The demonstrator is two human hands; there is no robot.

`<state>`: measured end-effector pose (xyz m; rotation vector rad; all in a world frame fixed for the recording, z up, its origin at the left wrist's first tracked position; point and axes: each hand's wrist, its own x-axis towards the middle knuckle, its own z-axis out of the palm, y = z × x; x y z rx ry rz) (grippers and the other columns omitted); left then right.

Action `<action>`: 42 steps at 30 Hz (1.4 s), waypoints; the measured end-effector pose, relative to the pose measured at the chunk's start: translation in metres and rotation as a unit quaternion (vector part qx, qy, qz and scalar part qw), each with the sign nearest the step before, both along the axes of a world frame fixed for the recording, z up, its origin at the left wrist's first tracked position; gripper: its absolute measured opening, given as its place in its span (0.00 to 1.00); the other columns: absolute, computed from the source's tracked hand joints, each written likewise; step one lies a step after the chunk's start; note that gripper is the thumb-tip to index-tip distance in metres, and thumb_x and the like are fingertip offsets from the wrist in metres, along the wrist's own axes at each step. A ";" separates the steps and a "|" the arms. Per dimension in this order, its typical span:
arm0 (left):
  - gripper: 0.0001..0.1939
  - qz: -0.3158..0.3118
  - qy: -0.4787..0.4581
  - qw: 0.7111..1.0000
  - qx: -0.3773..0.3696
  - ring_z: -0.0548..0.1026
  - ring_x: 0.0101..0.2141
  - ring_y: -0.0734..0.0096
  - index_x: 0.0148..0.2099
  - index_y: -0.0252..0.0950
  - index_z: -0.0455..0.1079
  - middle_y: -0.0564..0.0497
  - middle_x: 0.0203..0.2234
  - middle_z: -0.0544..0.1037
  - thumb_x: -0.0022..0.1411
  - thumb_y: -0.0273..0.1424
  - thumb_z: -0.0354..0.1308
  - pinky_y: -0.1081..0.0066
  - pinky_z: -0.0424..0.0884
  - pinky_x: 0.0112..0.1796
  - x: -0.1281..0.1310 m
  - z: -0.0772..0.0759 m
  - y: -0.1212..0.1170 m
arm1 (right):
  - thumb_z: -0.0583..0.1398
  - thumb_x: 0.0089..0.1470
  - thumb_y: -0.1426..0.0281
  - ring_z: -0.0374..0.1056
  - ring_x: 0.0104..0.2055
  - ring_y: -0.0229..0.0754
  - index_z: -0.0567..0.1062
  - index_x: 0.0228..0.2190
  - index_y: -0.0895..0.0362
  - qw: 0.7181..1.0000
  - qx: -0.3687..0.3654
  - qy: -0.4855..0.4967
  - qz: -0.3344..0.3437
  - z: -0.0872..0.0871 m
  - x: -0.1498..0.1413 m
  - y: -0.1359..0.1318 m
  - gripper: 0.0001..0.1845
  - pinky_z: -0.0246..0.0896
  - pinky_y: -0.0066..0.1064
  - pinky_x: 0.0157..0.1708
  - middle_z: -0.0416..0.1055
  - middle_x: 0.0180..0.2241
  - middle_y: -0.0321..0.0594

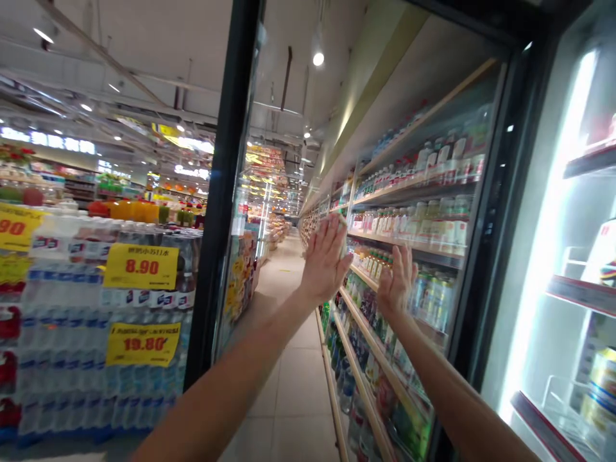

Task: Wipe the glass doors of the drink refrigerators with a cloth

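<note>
Straight ahead of us, beside a brightly lit white-walled cooler (527, 282), stands a tall glass door (360, 212) in a thick black frame (219, 179), swung open, it seems, between the cooler on our right and the stacked packs of clear plastic water bottles (62, 340) on our left. Our left hand (326, 260) is raised against the middle of the pane, its fingers long, straight and close together. Our right hand (396, 280) is up beside it, a little lower, fingers loosely bent and slightly apart. Both are unclenched, and we see nothing grasped; a pale edge behind the left fingertips may be only a reflection. Both palms look laid on the glass, though we cannot tell how firmly they press.

To handle the pane well, we would set both palms flat and share the pressure evenly, since a bent right hand would bear mostly on its fingertips. A slow, light effort suits a wide, smooth sheet; a sudden shove could make our palms slip or the door swing hard. We should also mind the gap by the right-hand upright, where fingers might be pinched, and the dark-red-edged cooler shelves (582, 295) near our right arm.
</note>
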<state>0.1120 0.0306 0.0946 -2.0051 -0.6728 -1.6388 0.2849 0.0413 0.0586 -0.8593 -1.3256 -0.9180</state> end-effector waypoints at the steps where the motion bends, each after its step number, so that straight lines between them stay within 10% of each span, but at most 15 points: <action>1: 0.28 -0.036 -0.010 0.999 -0.017 0.40 0.62 0.65 0.63 0.39 0.42 0.47 0.63 0.46 0.65 0.43 0.32 0.55 0.41 0.59 0.001 -0.002 0.000 | 0.44 0.56 0.68 0.43 0.63 0.47 0.49 0.59 0.54 0.999 0.017 -0.024 0.036 0.002 -0.016 -0.005 0.28 0.39 0.53 0.58 0.49 0.61 0.46; 7: 0.25 -0.196 -0.125 0.969 -0.087 0.60 0.56 0.71 0.64 0.44 0.24 0.48 0.62 0.47 0.65 0.36 0.18 0.62 0.65 0.50 -0.046 -0.002 0.003 | 0.43 0.58 0.68 0.44 0.63 0.43 0.51 0.58 0.56 0.991 -0.038 -0.093 0.085 0.022 -0.115 -0.018 0.27 0.45 0.46 0.58 0.53 0.59 0.46; 12: 0.24 0.056 -0.093 0.994 0.031 0.53 0.60 0.66 0.64 0.46 0.39 0.52 0.62 0.50 0.66 0.36 0.32 0.56 0.54 0.56 -0.069 -0.021 -0.003 | 0.49 0.56 0.62 0.39 0.64 0.50 0.60 0.54 0.50 0.996 -0.079 -0.040 -0.023 0.042 -0.144 -0.013 0.23 0.37 0.54 0.58 0.49 0.60 0.43; 18: 0.28 0.220 -0.002 0.973 0.072 0.47 0.61 0.61 0.63 0.38 0.44 0.45 0.61 0.50 0.63 0.35 0.44 0.53 0.45 0.58 -0.058 -0.024 -0.007 | 0.48 0.56 0.67 0.38 0.64 0.46 0.60 0.54 0.48 0.995 -0.050 -0.021 -0.081 0.039 -0.043 0.003 0.24 0.37 0.52 0.59 0.46 0.62 0.41; 22: 0.28 0.253 0.005 0.966 0.058 0.44 0.62 0.60 0.63 0.40 0.47 0.46 0.62 0.49 0.62 0.38 0.46 0.53 0.41 0.59 -0.055 -0.022 -0.007 | 0.45 0.55 0.68 0.40 0.64 0.53 0.58 0.56 0.54 0.970 -0.056 0.217 -0.095 0.037 0.046 0.009 0.26 0.39 0.61 0.54 0.44 0.62 0.49; 25: 0.29 0.272 0.009 0.960 0.059 0.43 0.62 0.60 0.63 0.39 0.46 0.45 0.62 0.48 0.61 0.38 0.47 0.52 0.41 0.58 -0.053 -0.022 -0.007 | 0.44 0.55 0.68 0.40 0.64 0.52 0.54 0.58 0.57 0.971 -0.037 0.218 -0.089 0.033 0.038 0.009 0.28 0.41 0.57 0.55 0.47 0.61 0.51; 31: 0.29 0.262 0.016 0.963 0.055 0.45 0.62 0.59 0.63 0.38 0.48 0.45 0.62 0.49 0.61 0.37 0.47 0.53 0.42 0.58 -0.053 -0.023 -0.004 | 0.48 0.54 0.69 0.37 0.65 0.42 0.54 0.58 0.51 0.978 -0.019 -0.196 -0.076 0.017 -0.030 0.011 0.28 0.35 0.47 0.61 0.54 0.59 0.39; 38: 0.28 0.248 0.007 0.968 0.037 0.44 0.62 0.58 0.62 0.38 0.48 0.45 0.62 0.48 0.61 0.36 0.47 0.51 0.40 0.58 -0.051 -0.022 -0.005 | 0.43 0.55 0.67 0.41 0.64 0.50 0.50 0.59 0.58 0.957 -0.087 0.248 -0.123 0.024 0.106 0.015 0.29 0.42 0.57 0.55 0.41 0.63 0.52; 42: 0.29 0.240 0.005 0.969 0.054 0.44 0.62 0.57 0.63 0.38 0.47 0.44 0.62 0.48 0.61 0.37 0.47 0.50 0.40 0.58 -0.049 -0.023 -0.001 | 0.44 0.56 0.68 0.37 0.65 0.48 0.54 0.58 0.60 0.979 -0.076 0.160 -0.104 0.008 0.068 0.014 0.28 0.42 0.51 0.57 0.46 0.62 0.51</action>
